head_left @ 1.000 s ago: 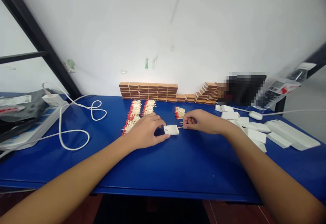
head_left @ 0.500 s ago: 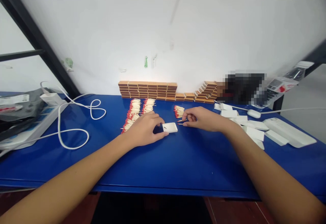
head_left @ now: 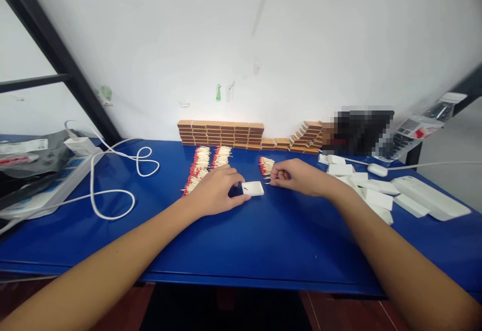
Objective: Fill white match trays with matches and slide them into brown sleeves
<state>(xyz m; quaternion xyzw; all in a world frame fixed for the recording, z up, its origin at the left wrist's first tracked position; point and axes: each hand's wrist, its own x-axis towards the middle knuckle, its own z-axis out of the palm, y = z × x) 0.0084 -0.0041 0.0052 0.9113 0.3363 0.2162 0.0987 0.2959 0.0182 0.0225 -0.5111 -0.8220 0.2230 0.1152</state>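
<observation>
1. The smooth blue desk is a plain, even blue.
2. The small flat white box bears one short black mark on top.
3. The thin pale wooden matchsticks have red heads and form cream-and-red rows.
4. The stacked brown cardboard matchboxes show darker brown side bands.
5. The looped white rubber cable is plain white.
</observation>
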